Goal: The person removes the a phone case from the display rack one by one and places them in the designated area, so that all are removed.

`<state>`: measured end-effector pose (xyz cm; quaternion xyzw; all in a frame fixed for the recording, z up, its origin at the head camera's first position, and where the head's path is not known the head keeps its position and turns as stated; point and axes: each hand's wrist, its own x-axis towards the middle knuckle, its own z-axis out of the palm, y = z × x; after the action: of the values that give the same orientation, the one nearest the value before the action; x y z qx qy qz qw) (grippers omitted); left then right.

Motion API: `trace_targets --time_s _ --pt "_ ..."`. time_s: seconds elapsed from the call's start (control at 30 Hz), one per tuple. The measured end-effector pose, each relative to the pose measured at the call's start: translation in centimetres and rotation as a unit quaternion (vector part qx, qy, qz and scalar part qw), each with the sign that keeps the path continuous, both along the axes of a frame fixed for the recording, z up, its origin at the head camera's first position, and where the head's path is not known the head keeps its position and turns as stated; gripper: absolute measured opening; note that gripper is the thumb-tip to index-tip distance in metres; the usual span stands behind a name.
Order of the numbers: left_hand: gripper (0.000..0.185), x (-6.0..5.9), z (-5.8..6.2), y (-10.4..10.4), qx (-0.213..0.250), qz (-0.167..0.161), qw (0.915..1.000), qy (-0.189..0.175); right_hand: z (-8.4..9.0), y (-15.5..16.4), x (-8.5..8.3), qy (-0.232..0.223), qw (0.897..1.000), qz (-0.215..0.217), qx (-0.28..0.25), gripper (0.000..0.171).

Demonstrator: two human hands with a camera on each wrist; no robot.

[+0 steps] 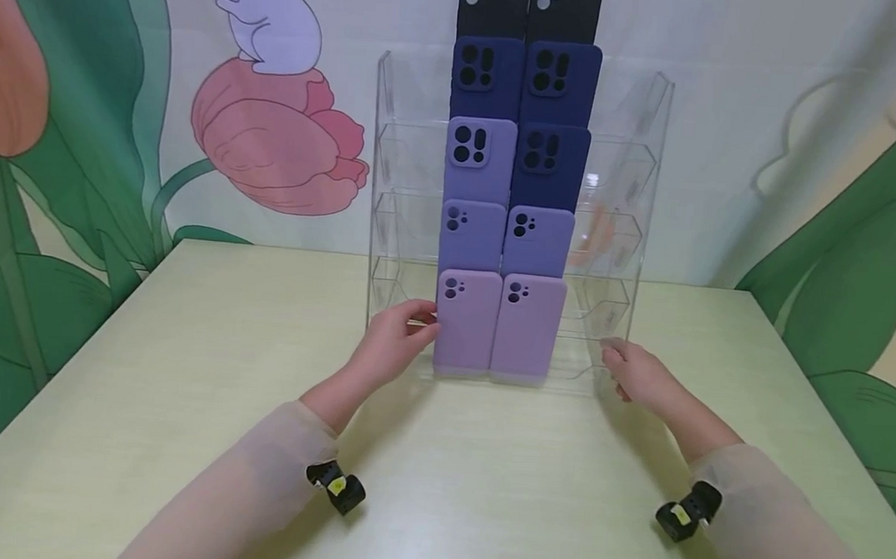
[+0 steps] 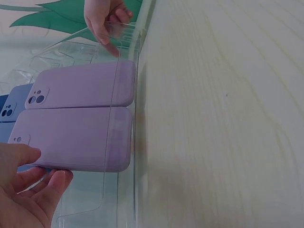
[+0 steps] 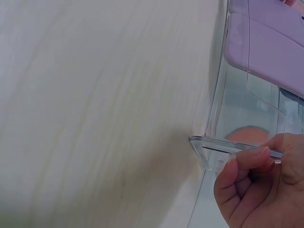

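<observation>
In the head view my left hand (image 1: 398, 338) reaches to the outer edge of the bottom-row left pink-lilac phone case (image 1: 466, 324). Its fingertips touch that edge, and in the left wrist view one fingertip overlaps the case's front. A second pink-lilac case (image 1: 528, 327) stands right beside it. Both are upright in the lowest tier of a clear acrylic display rack (image 1: 654, 155). My right hand (image 1: 642, 373) grips the rack's lower right side panel; the right wrist view shows thumb and fingers pinching the clear panel (image 3: 223, 145).
Above stand lilac cases (image 1: 471, 236), dark blue cases (image 1: 555, 165) and black cases (image 1: 493, 10), two per tier. The rack rests on a pale wooden table (image 1: 470, 472), before a backdrop (image 1: 277, 147) printed with flowers. A small black camera hangs at each sleeve.
</observation>
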<state>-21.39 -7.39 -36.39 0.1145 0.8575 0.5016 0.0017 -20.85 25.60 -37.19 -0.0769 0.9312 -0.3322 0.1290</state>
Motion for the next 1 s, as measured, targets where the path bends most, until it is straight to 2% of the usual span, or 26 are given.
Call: trace_targets --time_s 0.23,0.5,0.63,0.77,1.0 --pt "0.027 -0.2 -0.2 0.3 0.017 -0.002 0.9996 -0.023 -0.1 0.1 0.2 -0.003 1.000 0.001 0.004 0.049" --pt "0.025 -0.7 -0.4 -0.1 0.056 -0.043 0.9960 -0.056 -0.1 0.2 0.1 0.004 1.000 0.003 -0.008 0.051" --pt "0.022 -0.8 -0.6 -0.5 0.074 -0.062 0.9936 -0.058 -0.4 0.4 -0.1 0.015 1.000 0.010 -0.012 0.052" --pt "0.024 -0.8 -0.6 -0.9 0.088 -0.062 0.9926 -0.057 -0.2 0.2 0.0 0.002 1.000 0.002 -0.009 0.051" --pt "0.025 -0.6 0.3 -1.2 0.103 -0.051 0.9926 -0.040 -0.1 -0.1 -0.1 0.000 1.000 -0.004 -0.002 0.049"
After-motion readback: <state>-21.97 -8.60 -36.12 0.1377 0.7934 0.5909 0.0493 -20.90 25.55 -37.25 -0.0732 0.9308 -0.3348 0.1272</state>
